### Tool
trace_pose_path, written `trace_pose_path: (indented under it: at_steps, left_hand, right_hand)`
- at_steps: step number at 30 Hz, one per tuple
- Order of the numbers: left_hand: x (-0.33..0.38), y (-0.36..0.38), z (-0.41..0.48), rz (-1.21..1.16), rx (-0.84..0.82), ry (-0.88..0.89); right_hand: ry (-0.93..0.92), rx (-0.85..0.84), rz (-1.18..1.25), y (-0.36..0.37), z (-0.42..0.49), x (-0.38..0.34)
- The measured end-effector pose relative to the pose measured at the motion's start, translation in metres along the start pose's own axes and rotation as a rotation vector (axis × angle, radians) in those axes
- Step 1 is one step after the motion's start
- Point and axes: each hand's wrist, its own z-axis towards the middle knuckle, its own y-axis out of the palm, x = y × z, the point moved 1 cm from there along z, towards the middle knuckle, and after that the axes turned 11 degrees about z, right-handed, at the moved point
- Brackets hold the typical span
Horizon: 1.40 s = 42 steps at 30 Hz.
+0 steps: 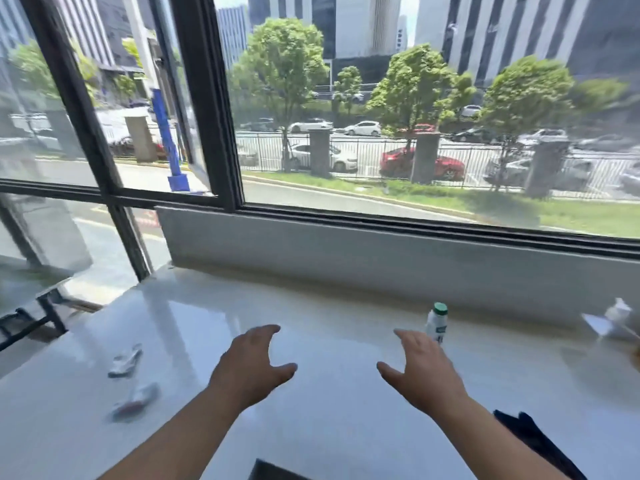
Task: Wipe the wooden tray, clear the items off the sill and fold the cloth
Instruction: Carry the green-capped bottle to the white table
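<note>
While both hands hover over the glossy white sill (329, 427), neither one is holding anything. The left hand (251, 367) is spread, fingers loosely curved forward, thumb out to the side. The right hand (424, 370) mirrors it, palm down, fingers splayed and empty.

Now, what's within reach? Just beyond the right fingertips, and a touch to their outer side, stands a small white bottle with a green cap (437, 322). It's upright, long axis vertical, so close that the fingers partly overlap its base in this view; whether they touch it I can't tell. That's the right hand's item, no contest: the left would have to cross over.

Off to the outer side of the left fingers, well apart, lie two small crumpled wrappers: one pale and silvery (125, 361), level with the knuckles, the other whitish with some red (136, 400), nearer the wrist. Both are blurred, too soft to name properly. Those belong to the left hand.

Far out past the right hand, at the edge of view, sit some white paper-like bits (614, 322), also blurred. A dark blue cloth (530, 438) lies beside the right forearm, back toward the body, looking bunched, not folded.

And the wooden tray? Not clearly in view. A dark corner (277, 471) shows at the bottom edge between the forearms, but I can't say what it is.

My read: clearing the sill is the step in hand, and the bottle looks the likeliest first pick, a short reach forward for the right fingers, closing around its upright body.
</note>
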Motion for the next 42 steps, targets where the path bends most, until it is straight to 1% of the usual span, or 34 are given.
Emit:
trace_pose_path:
  at_steps: [4,8,13,16,19,21,25,28,31,35,40,42]
  left_hand:
    - [0.083,0.059,0.060,0.057,-0.104,0.064]
    - [0.160,0.111,0.121,0.123,-0.216,0.097]
    - [0.251,0.157,0.205,0.163,-0.263,0.149]
    - [0.288,0.189,0.247,0.178,-0.303,0.174]
    - [0.310,0.228,0.279,0.166,-0.361,0.172]
    - [0.319,0.252,0.292,0.110,-0.395,0.152]
    - [0.331,0.289,0.304,-0.140,-0.413,0.077]
    - [0.333,0.301,0.312,-0.198,-0.355,0.020]
    - [0.328,0.299,0.313,-0.217,-0.334,-0.008]
    - [0.301,0.274,0.304,-0.252,-0.289,-0.050]
    - [0.234,0.226,0.279,-0.296,-0.209,-0.157]
    - [0.196,0.205,0.257,-0.320,-0.168,-0.219]
  right_hand:
    - [0.150,-0.013,0.058,-0.016,0.032,0.092]
    - [0.207,-0.038,0.104,-0.029,0.076,0.169]
    - [0.321,-0.075,0.087,-0.042,0.137,0.254]
    - [0.371,-0.126,0.122,-0.032,0.166,0.287]
    - [0.477,-0.209,0.274,-0.003,0.182,0.311]
    - [0.606,-0.263,0.474,0.018,0.190,0.320]
    - [0.867,-0.318,0.915,0.052,0.205,0.328]
    - [0.936,-0.345,1.071,0.061,0.216,0.326]
    - [0.931,-0.369,1.109,0.058,0.223,0.312]
    - [0.888,-0.418,1.120,0.055,0.226,0.275]
    - [0.784,-0.561,1.081,0.073,0.225,0.201]
    - [0.737,-0.634,1.049,0.087,0.219,0.161]
